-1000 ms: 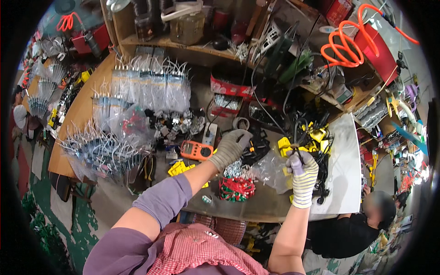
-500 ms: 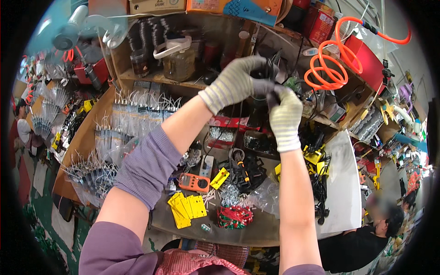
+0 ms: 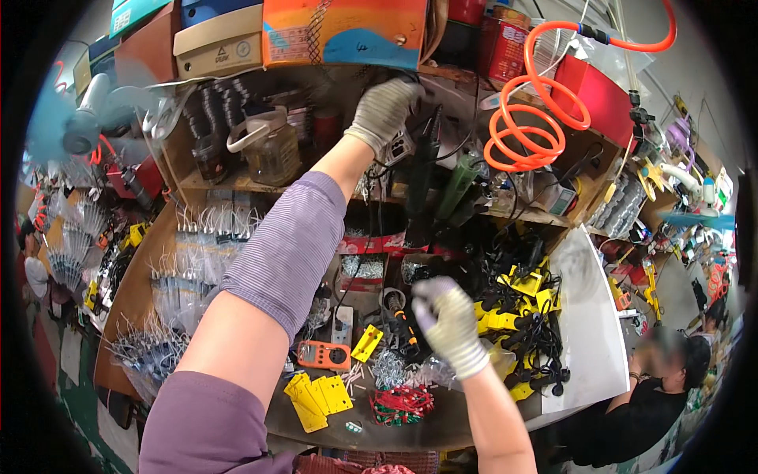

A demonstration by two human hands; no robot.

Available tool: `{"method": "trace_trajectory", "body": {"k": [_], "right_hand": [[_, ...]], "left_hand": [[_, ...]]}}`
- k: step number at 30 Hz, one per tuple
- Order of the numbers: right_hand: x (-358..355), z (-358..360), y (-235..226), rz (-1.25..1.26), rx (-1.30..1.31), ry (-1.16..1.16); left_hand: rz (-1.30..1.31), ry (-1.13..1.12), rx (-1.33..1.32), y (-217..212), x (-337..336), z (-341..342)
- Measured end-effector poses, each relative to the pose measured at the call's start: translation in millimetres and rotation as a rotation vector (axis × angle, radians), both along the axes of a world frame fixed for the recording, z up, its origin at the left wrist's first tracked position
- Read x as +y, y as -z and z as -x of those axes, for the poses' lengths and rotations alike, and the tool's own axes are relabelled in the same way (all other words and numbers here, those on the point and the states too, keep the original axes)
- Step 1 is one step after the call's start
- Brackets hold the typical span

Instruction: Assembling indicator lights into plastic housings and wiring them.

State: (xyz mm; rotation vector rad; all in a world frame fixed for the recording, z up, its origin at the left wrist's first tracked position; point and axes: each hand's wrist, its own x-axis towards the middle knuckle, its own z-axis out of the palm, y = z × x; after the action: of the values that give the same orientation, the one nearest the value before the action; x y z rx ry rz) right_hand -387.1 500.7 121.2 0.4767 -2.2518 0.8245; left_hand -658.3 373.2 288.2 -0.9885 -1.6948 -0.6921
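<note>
The left hand (image 3: pixel 387 110), in a striped glove, is up at the top middle of the frame, by the shelf and just left of a tall dark thing (image 3: pixel 425 154). Its fingers point into a dark, blurry spot, so I can't tell if they are pinching something or spread. The right hand (image 3: pixel 452 328), also gloved, is right of the middle, with its fingers a bit bent. It is blurry, and I can't tell if the fingertips are pressed together. Just left of it is a yellow and black tool (image 3: pixel 406 329), and to its right is a heap of yellow parts (image 3: pixel 500 320) with black cords. Lower in the middle, the tabletop (image 3: pixel 448 417) has red and green wires (image 3: pixel 401 405), silver bits (image 3: pixel 388 370), yellow plates (image 3: pixel 317 399) and an orange meter (image 3: pixel 324 355).
</note>
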Motion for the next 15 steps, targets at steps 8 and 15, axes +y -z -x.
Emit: {"method": "trace_trajectory", "body": {"k": [8, 15], "right_hand": [[-14.7, -104.1, 130.7, -0.143, -0.553, -0.046], [-24.0, -133.4, 153.9, 0.058, -0.712, -0.083]], "left_hand": [[0.6, -0.062, -0.237, 15.8, 64.7, 110.2], [1.454, -0.41, -0.542, -21.0, 78.7, 91.4]]}}
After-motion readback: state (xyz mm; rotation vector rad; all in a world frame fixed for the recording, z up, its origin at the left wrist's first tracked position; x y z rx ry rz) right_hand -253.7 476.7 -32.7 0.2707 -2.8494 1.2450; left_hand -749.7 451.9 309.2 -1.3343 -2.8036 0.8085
